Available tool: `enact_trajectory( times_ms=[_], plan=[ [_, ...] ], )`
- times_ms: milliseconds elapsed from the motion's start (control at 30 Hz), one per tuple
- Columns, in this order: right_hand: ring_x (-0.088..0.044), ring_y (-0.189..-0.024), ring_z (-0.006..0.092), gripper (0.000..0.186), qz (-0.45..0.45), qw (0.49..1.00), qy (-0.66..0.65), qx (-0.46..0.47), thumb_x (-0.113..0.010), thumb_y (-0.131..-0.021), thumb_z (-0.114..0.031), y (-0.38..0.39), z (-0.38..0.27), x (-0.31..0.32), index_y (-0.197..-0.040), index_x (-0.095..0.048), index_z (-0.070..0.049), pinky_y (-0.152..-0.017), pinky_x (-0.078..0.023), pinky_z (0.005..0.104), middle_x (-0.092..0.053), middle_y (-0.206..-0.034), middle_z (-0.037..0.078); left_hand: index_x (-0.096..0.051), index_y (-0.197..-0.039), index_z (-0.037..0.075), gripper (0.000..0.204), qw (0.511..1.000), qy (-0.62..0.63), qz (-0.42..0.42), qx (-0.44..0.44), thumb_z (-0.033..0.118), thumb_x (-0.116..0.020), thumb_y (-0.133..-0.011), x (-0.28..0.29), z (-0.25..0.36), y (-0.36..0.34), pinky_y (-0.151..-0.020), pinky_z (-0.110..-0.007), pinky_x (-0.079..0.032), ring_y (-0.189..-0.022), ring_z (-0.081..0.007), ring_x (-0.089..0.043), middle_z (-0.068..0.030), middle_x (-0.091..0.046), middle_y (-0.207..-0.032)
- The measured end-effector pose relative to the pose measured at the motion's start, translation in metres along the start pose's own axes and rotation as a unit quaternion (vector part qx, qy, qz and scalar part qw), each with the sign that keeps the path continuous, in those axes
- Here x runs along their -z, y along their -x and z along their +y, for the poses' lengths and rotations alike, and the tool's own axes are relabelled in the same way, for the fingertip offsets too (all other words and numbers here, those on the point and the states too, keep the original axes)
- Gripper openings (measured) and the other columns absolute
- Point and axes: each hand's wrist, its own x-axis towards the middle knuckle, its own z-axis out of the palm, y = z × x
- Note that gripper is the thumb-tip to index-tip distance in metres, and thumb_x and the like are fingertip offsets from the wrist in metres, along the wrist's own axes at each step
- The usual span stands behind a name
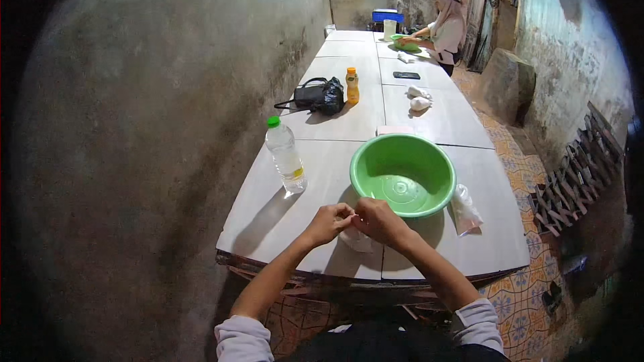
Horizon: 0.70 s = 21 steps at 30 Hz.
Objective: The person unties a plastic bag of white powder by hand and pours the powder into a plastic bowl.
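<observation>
Nearest me, at the near edge of the table (pixel 268 228), I have both hands together over a small clear plastic bag (pixel 355 240). My left hand (pixel 329 222) and right hand (pixel 379 220) are curled, fingertips meeting and pinching the bag's top; the rest of it hangs down onto the table surface beneath them. I judge the bag to be light, limp and a little slippery, so it wants a fingertip pinch at its mouth or rim, not a grip on the body, which would just crumple. What it holds, if anything, I cannot tell.

Just beyond my hands sits a green basin (pixel 402 174), apparently empty. To its right, touching or just beside its rim, lies another plastic bag (pixel 464 209). To its left stands an upright water bottle (pixel 286 154) with a green cap.

Farther along the table are a black bag (pixel 318 96), an orange bottle (pixel 351 86), some white bundles (pixel 418 98) and a dark phone (pixel 406 75). At the far end another person (pixel 444 27) works over a second green basin (pixel 405 43).
</observation>
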Motion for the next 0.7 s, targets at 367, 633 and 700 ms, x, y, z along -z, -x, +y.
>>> enact_trajectory(
  times_ms=[367, 633, 700],
  plan=[
    [-0.06, -0.075, 0.0371, 0.016, 0.018, 0.996, 0.057, -0.063, -0.059, -0.075, -0.009, 0.004, 0.001, -0.014, -0.08, -0.053, 0.005, -0.064, -0.047, 0.0414, -0.057, -0.077, 0.024, -0.059, -0.091, -0.001, 0.021, 0.997, 0.062, -0.016, 0.036, 0.019, -0.057, -0.086, -0.007, 0.002, -0.009, -0.072, -0.025, -0.045, -0.078, -0.0096, -0.054, -0.0016, -0.06, -0.081],
    [-0.056, -0.073, 0.0253, 0.013, 0.023, 0.982, 0.188, 0.002, -0.057, -0.076, -0.006, 0.011, 0.021, -0.044, -0.083, -0.053, 0.004, -0.064, -0.049, 0.0338, -0.049, -0.075, 0.015, -0.057, -0.095, 0.001, 0.026, 0.985, 0.157, -0.062, -0.02, 0.026, -0.055, -0.088, -0.009, -0.03, -0.005, -0.078, -0.027, -0.042, -0.085, -0.009, -0.052, -0.0014, -0.059, -0.088],
    [-0.053, -0.069, 0.0206, 0.012, -0.001, 0.95, 0.299, 0.092, -0.057, -0.076, -0.007, 0.011, 0.032, -0.048, -0.082, -0.053, 0.003, -0.061, -0.048, 0.0299, -0.046, -0.073, 0.01, -0.058, -0.092, 0.001, 0.024, 0.976, 0.215, -0.04, 0.002, 0.023, -0.061, -0.083, -0.01, -0.029, -0.003, -0.077, -0.027, -0.044, -0.083, -0.0101, -0.055, -0.0029, -0.061, -0.085]
  ],
)
